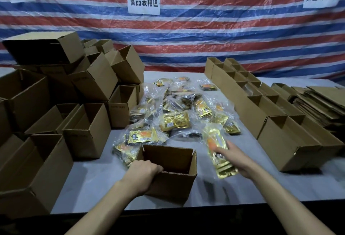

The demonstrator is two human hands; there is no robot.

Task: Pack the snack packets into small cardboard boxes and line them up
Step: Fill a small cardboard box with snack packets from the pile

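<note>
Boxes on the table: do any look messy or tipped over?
Yes. The cardboard boxes on the left are heaped crookedly, several tipped on their sides, while the boxes on the right stand in neat rows.

Left hand (pixel 144 172) grips the near rim of the open box (pixel 173 180), right hand (pixel 236 160) holds a gold packet (pixel 217 152) at its 3 o'clock. Packet pile (pixel 175 111) sits at 12, loose boxes (pixel 87 130) at 9, a lined-up row (pixel 261 109) at 2.

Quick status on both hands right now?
Left hand: grips the rim of the open box.
Right hand: holds a snack packet bundle.
</note>
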